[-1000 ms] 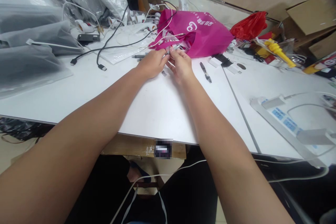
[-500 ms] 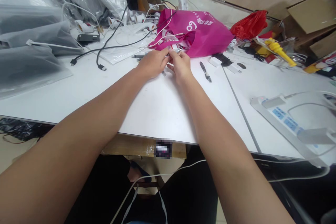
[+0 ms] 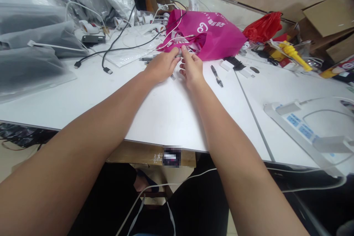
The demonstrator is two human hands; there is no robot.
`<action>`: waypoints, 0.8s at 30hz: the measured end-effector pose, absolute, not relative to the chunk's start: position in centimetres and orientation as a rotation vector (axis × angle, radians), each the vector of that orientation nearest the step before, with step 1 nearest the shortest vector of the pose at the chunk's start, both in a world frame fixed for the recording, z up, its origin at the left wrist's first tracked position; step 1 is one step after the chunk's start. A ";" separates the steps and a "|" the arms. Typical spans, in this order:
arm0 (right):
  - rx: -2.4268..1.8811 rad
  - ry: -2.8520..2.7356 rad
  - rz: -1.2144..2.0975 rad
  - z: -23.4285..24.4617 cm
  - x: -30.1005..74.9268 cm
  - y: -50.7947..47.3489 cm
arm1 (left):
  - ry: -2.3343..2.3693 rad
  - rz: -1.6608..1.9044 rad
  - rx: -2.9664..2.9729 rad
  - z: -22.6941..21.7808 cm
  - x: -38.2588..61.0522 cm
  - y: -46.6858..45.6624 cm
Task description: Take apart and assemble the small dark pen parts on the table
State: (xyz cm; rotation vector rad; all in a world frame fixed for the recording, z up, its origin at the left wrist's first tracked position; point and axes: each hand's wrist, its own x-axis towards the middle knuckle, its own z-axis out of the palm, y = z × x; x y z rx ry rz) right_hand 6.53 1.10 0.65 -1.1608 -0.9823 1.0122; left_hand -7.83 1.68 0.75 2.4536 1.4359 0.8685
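Both my arms stretch across the white table [image 3: 166, 107] to the mouth of a magenta bag [image 3: 215, 33]. My left hand [image 3: 162, 65] and my right hand [image 3: 192, 68] meet there, fingertips pinched together on a small item I cannot make out, among white cables [image 3: 177, 38] spilling from the bag. A small dark piece [image 3: 173, 77] lies on the table between the two hands.
A black pen [image 3: 216, 75] lies right of my right hand. Black cables [image 3: 110, 49] and grey plastic bags [image 3: 30, 44] fill the left. A white power strip [image 3: 298, 129] sits at the right; a red bag [image 3: 264, 25], yellow tool [image 3: 294, 55] and cardboard boxes [image 3: 326, 14] stand behind.
Both hands have crept slightly farther toward the bag's mouth, fingertips still pinched together. Nothing else has moved.
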 end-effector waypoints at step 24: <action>-1.189 -0.998 1.052 0.4 7.2 1.2 | 1.420 0.900 2.449 0.6 -7.9 1.5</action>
